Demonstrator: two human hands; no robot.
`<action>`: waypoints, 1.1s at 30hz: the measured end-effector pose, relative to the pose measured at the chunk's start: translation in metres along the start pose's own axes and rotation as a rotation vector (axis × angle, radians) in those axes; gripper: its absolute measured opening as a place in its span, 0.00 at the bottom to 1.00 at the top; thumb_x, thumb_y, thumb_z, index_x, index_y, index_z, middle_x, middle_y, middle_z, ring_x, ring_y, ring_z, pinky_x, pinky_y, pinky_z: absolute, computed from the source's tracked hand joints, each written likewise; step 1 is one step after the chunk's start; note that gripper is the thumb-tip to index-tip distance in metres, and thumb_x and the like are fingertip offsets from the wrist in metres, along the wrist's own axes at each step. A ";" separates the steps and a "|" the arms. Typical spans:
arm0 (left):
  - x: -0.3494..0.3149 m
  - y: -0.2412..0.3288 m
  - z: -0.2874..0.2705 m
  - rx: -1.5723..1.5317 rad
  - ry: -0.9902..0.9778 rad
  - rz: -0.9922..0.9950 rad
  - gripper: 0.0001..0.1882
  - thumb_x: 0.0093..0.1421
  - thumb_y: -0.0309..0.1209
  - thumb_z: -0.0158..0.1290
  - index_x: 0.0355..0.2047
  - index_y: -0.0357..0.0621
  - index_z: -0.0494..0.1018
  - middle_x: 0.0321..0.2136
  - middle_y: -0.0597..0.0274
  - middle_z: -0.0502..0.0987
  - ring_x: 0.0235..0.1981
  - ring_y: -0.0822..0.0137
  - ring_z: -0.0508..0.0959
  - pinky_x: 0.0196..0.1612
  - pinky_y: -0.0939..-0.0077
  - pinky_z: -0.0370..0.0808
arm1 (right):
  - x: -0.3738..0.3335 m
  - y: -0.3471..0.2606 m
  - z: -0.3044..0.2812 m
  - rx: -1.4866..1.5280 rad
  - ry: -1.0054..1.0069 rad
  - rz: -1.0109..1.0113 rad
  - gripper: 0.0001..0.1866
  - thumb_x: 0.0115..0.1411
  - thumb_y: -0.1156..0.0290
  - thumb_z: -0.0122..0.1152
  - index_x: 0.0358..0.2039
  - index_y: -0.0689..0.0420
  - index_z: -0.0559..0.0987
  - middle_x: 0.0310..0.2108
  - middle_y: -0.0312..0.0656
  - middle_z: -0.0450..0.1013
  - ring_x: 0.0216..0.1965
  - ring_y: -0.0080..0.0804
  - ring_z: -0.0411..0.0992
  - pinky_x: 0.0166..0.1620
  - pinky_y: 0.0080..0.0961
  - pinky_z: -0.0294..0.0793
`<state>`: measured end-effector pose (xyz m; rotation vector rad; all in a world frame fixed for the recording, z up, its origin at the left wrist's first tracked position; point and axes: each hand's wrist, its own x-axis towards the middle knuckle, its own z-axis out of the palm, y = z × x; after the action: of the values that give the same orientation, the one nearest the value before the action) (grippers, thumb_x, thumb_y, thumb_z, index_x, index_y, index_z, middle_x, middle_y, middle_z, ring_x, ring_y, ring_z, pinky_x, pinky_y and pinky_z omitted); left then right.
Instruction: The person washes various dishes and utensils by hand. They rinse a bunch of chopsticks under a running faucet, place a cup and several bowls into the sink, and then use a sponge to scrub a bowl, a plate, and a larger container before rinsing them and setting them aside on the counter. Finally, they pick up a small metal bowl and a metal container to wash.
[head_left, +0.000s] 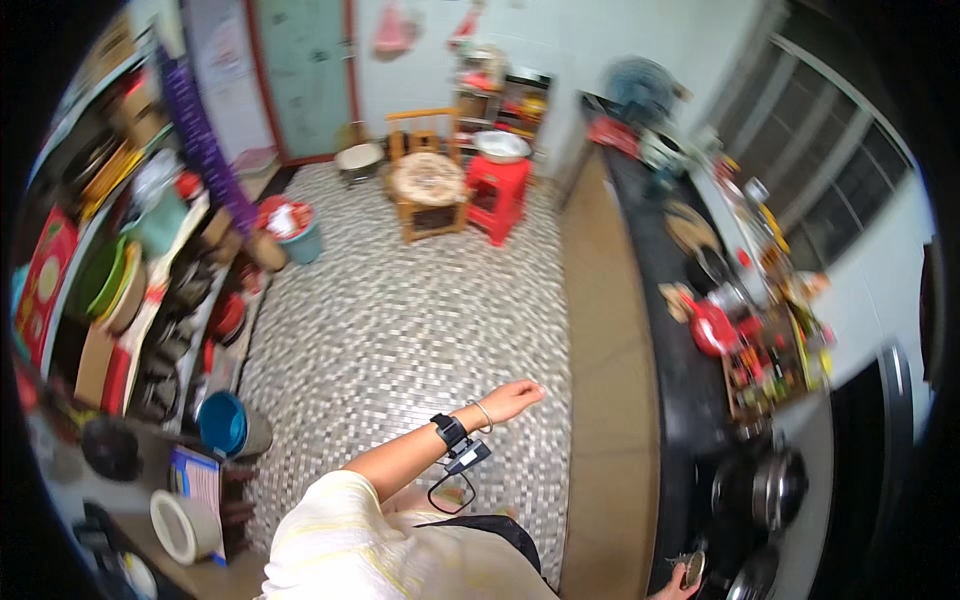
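Observation:
My left hand [513, 401] reaches out over the tiled floor, its fingers loosely extended and nothing visible in them. On that wrist are a black strap [449, 431], a pale bangle [485, 416] and a small device [466, 458] with a looped black cable. At the lower right edge my right hand [680, 586], partly cut off by the picture, is closed on a small round object [695, 569] with a pale face and a dark rim; its kind is unclear. This hand is beside the black counter, close to the stove and its pots.
The black counter [640, 230] runs along the right, with a metal pot [779, 488], a red pan [712, 328] and a bottle rack [770, 370]. Ahead stand a wooden chair [428, 180] and a red stool [495, 200]. Crowded shelves and a blue bucket [222, 423] line the left.

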<state>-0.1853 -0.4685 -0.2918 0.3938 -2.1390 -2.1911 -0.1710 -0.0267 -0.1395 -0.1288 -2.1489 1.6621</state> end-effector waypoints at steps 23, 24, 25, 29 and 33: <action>-0.336 -0.079 -0.503 -0.463 1.897 -0.188 0.23 0.61 0.49 0.42 0.43 0.43 0.70 0.38 0.65 0.74 0.38 0.72 0.73 0.42 0.79 0.68 | -0.346 -0.235 1.053 0.413 -1.808 0.158 0.22 0.51 0.73 0.62 0.46 0.56 0.67 0.32 0.31 0.69 0.27 0.15 0.64 0.29 0.12 0.63; -0.331 -0.088 -0.520 -0.483 1.940 -0.214 0.23 0.61 0.49 0.42 0.43 0.43 0.70 0.38 0.65 0.74 0.38 0.72 0.73 0.42 0.79 0.68 | -0.360 -0.234 1.094 0.418 -1.890 0.162 0.19 0.51 0.72 0.62 0.44 0.54 0.68 0.30 0.30 0.69 0.26 0.15 0.64 0.29 0.12 0.63; -0.333 -0.095 -0.540 -0.510 1.986 -0.199 0.23 0.61 0.48 0.43 0.45 0.42 0.69 0.38 0.65 0.74 0.38 0.73 0.72 0.41 0.80 0.68 | -0.386 -0.243 1.122 0.400 -1.929 0.181 0.19 0.51 0.71 0.62 0.44 0.54 0.68 0.31 0.30 0.69 0.27 0.16 0.64 0.30 0.13 0.64; -0.311 -0.115 -0.632 -0.599 2.073 -0.267 0.23 0.60 0.47 0.45 0.45 0.41 0.69 0.38 0.63 0.75 0.38 0.72 0.72 0.40 0.80 0.67 | -0.508 -0.283 1.225 0.330 -1.967 0.181 0.21 0.48 0.74 0.64 0.43 0.56 0.68 0.36 0.34 0.71 0.34 0.21 0.69 0.37 0.16 0.67; -0.264 -0.118 -0.754 -0.510 1.978 -0.215 0.23 0.61 0.47 0.43 0.47 0.42 0.68 0.41 0.62 0.74 0.41 0.71 0.71 0.44 0.78 0.67 | -0.606 -0.290 1.351 0.296 -2.126 0.064 0.22 0.47 0.71 0.65 0.43 0.56 0.68 0.36 0.34 0.72 0.35 0.22 0.69 0.38 0.18 0.67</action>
<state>0.2507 -1.1430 -0.3768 1.6749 -0.4117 -0.9746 -0.0811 -1.5246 -0.2959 2.7150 -2.5724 2.2897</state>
